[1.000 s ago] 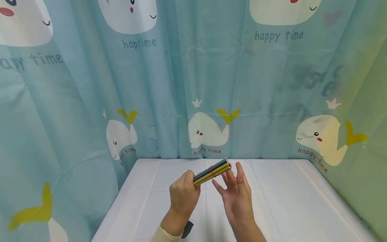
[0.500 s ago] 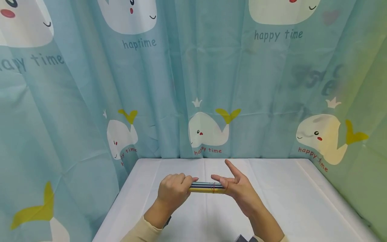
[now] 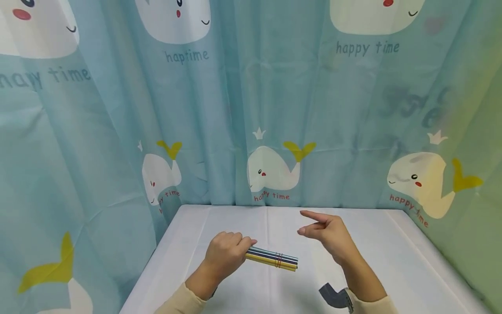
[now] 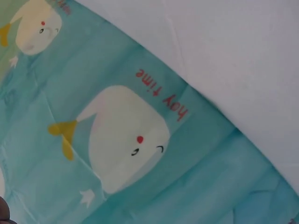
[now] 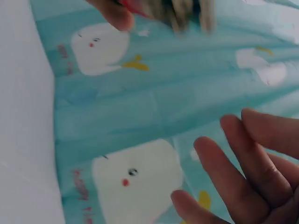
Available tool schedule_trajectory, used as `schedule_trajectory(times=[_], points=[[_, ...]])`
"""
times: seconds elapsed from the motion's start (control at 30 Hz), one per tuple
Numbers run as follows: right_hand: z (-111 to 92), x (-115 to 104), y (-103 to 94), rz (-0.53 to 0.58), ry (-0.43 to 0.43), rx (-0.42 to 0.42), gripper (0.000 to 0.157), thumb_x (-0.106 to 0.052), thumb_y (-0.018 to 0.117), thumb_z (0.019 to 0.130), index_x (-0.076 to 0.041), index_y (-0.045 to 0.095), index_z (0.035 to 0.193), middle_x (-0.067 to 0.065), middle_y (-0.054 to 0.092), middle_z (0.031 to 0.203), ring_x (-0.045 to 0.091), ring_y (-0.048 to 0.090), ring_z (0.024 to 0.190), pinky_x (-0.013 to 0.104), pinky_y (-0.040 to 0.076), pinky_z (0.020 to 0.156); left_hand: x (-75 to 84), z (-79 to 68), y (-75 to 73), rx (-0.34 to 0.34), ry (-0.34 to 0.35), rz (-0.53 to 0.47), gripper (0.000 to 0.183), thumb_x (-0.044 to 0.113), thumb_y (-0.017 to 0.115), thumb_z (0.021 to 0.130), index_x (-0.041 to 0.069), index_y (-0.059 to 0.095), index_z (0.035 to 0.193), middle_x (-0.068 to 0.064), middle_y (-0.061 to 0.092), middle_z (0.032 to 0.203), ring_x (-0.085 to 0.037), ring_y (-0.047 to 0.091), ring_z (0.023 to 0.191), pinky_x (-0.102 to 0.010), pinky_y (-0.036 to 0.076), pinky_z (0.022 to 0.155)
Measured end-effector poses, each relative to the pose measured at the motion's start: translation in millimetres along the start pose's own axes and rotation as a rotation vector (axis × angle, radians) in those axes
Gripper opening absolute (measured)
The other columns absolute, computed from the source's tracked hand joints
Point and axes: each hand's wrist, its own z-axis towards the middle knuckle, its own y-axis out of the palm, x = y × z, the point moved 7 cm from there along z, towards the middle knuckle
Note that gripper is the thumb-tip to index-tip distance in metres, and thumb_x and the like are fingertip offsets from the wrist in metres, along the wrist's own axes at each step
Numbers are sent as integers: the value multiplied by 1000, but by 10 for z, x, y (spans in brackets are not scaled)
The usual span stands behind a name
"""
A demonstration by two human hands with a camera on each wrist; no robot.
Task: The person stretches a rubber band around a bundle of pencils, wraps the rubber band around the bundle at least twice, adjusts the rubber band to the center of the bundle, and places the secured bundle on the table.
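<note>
My left hand (image 3: pixel 226 256) grips one end of a bundle of slim pencils (image 3: pixel 272 257), blue, dark and yellow. The bundle points right and dips slightly, held above the table. Near its free end a thin red rubber band (image 3: pixel 278 260) is wound round it in several turns. Apart from the bundle, up and to its right, is my right hand (image 3: pixel 333 235), holding nothing, its fingers extended leftward. The right wrist view has the right fingers (image 5: pixel 247 168) loosely spread and the blurred pencil ends (image 5: pixel 187 14) at the top. The left wrist view shows only a fingertip (image 4: pixel 3 210).
A white-covered table (image 3: pixel 219 218) lies under both hands. Behind it hangs a blue-green curtain (image 3: pixel 219 109) printed with whales. A dark grey wrist device (image 3: pixel 335 296) is at the right sleeve.
The right hand, with the band stretched over its fingers a second ago, has let go and moved off up and right. The bundle has swung from tilted up to slightly down, band round it.
</note>
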Motion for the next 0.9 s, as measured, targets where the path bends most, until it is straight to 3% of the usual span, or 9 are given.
schedule_trajectory(times=[0.1,0.2,0.33,0.43,0.57,0.7,0.8,0.9], points=[[-70,-12,110,-150,-108,-76,51,-17,75,85,-2,59,131,8,73,96,20,69,96,41,51,87,-22,-24,14,0,-21,15,42,29,42,105,14,53,68,3,41,52,-10,30,40,-19,17,41],[-179,-98,285,-418,-354,-161,44,-29,74,86,-8,66,124,1,72,106,16,67,99,36,53,82,-54,-24,68,-43,-48,40,38,30,46,103,13,53,70,3,43,53,-10,33,40,-19,20,40],[-297,-242,450,-829,-753,-64,44,-29,85,74,-8,72,111,-4,71,104,12,68,93,33,54,78,-81,-2,155,-130,-80,78,29,27,70,88,12,52,72,2,43,54,-9,34,42,-20,24,39],[-325,-275,530,-1017,-941,54,46,-18,90,65,-4,72,105,1,72,96,16,69,85,32,55,75,-72,19,215,-177,-90,119,34,21,80,75,12,48,72,2,39,55,-8,31,43,-21,21,40],[-312,-251,592,-1164,-1005,138,43,-14,89,64,1,72,101,7,72,92,20,69,78,34,55,71,-54,53,296,-223,-112,189,35,17,79,71,12,45,74,1,36,57,-10,32,45,-23,20,42],[-299,-223,588,-1193,-1022,183,36,-15,83,72,4,71,100,11,71,91,23,69,74,35,56,68,-39,76,356,-246,-136,232,34,18,77,71,12,44,74,0,35,59,-13,36,46,-26,22,45],[-295,-206,558,-1187,-1046,202,27,-20,65,93,5,71,100,12,71,90,24,69,74,35,55,68,-44,87,374,-232,-141,242,26,14,73,73,13,47,76,-1,40,60,-17,42,48,-28,27,47],[-294,-188,529,-1191,-1070,219,43,-25,41,106,5,71,98,11,70,89,23,68,73,35,55,68,-63,102,382,-209,-147,223,21,10,73,76,13,52,78,-3,48,61,-19,47,51,-30,32,48]])
